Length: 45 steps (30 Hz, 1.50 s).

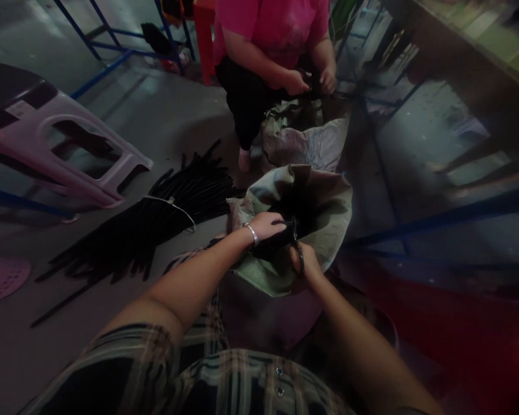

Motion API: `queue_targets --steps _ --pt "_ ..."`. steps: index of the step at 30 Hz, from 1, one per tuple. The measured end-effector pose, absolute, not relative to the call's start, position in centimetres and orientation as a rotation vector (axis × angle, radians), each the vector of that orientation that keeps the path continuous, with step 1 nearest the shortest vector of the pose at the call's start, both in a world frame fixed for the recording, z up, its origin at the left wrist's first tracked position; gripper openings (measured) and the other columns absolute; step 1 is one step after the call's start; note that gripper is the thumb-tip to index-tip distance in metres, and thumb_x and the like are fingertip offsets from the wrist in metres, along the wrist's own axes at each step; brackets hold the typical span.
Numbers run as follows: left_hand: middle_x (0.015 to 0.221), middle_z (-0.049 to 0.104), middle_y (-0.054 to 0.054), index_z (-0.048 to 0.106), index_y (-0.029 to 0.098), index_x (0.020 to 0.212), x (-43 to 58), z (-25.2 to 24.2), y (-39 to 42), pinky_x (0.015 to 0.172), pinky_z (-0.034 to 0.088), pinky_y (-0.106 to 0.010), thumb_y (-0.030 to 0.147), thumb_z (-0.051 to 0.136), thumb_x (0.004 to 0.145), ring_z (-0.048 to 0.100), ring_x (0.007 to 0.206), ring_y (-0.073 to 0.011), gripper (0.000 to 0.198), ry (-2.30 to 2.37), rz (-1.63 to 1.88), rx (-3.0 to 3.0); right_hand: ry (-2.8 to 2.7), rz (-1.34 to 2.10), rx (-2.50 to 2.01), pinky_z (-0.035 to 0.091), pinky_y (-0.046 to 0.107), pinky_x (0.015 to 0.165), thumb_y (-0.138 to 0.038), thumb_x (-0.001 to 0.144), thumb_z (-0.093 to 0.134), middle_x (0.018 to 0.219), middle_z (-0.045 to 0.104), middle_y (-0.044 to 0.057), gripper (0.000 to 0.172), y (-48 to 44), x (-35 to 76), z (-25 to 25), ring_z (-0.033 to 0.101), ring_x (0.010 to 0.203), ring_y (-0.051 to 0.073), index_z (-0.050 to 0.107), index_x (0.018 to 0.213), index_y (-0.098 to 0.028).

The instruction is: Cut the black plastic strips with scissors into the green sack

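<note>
Black-handled scissors [301,260] were over the open mouth of a pale woven sack [335,216], near frame center. The right hand [308,259] was clamped around the scissor handle, coming in from 5 o'clock. The left hand [268,225], bracelet [253,234] at its wrist, came in from 8 o'clock, fingers closed on black material [270,246]; exact shape lost in shadow. Hands were close together, cannot tell if touching. Sack interior too dark to read. At 9 o'clock from the sack, a bundle of long black strips [142,230] lay on the floor [177,127], pale tie [172,202] around it. Pink plastic stool [134,153] stood at 10 o'clock. Second sack [305,144] was just beyond at 12 o'clock, with a co-worker in a pink shirt [277,29] behind it, both hands [297,83] above that sack; their grip unclear. A surface [484,40] ran between 1 and 2 o'clock, blurred.
</note>
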<state>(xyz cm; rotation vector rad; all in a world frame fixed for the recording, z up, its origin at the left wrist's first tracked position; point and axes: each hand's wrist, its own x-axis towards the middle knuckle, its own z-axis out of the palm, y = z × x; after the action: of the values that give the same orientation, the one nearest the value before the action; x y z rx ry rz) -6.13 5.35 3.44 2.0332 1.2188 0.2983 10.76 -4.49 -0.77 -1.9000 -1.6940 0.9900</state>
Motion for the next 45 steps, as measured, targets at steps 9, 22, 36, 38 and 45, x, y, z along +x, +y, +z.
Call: queue_targets --steps 9,22,36,38,45 --pt "0.081 0.066 -0.001 0.068 0.019 0.091 -6.3 3.6 5.7 0.067 0.042 -0.022 0.040 0.050 0.076 0.056 0.073 -0.0136 0.031 1.260 0.318 2.005 -1.655 0.964 -1.937 0.030 0.020 0.046 -0.039 0.075 0.042 0.051 0.048 0.000 0.030 -4.4 10.4 -0.4 0.043 0.049 0.009 0.047 0.055 -0.017" --pt "0.081 0.066 -0.001 0.067 0.018 0.095 -6.5 3.6 5.7 0.067 0.042 -0.023 0.039 0.049 0.076 0.056 0.073 -0.0138 0.033 1.280 0.364 1.971 -1.673 1.067 -1.953 0.035 0.020 0.053 -0.034 0.079 0.039 0.064 0.058 0.002 0.025 -3.9 10.8 -1.0 0.050 0.057 0.011 0.053 0.068 -0.016" --pt "0.081 0.066 -0.001 0.068 0.018 0.088 -5.6 3.4 4.7 0.065 0.041 -0.021 0.039 0.050 0.076 0.057 0.072 -0.0128 0.030 1.188 0.309 2.036 -1.973 0.971 -1.914 0.036 0.021 0.061 -0.036 0.083 0.041 0.081 0.063 0.006 0.025 -4.4 10.5 -0.9 0.054 0.068 0.014 0.055 0.090 -0.017" --pt "0.081 0.066 -0.001 0.068 0.018 0.088 -5.7 3.4 4.8 0.066 0.042 -0.021 0.039 0.049 0.077 0.056 0.072 -0.0128 0.030 1.188 0.310 2.037 -1.963 0.943 -1.941 0.036 0.022 0.059 -0.037 0.082 0.040 0.077 0.062 0.006 0.026 -4.4 10.5 -0.9 0.053 0.065 0.014 0.056 0.085 -0.017" --pt "0.083 0.066 -0.001 0.068 0.018 0.093 -6.3 3.4 5.4 0.068 0.042 -0.022 0.039 0.051 0.076 0.057 0.074 -0.0134 0.032 1.198 0.321 2.019 -1.768 0.951 -1.944 0.032 0.020 0.051 -0.040 0.080 0.038 0.060 0.056 0.002 0.031 -4.3 10.5 -0.7 0.048 0.054 0.011 0.054 0.066 -0.016"
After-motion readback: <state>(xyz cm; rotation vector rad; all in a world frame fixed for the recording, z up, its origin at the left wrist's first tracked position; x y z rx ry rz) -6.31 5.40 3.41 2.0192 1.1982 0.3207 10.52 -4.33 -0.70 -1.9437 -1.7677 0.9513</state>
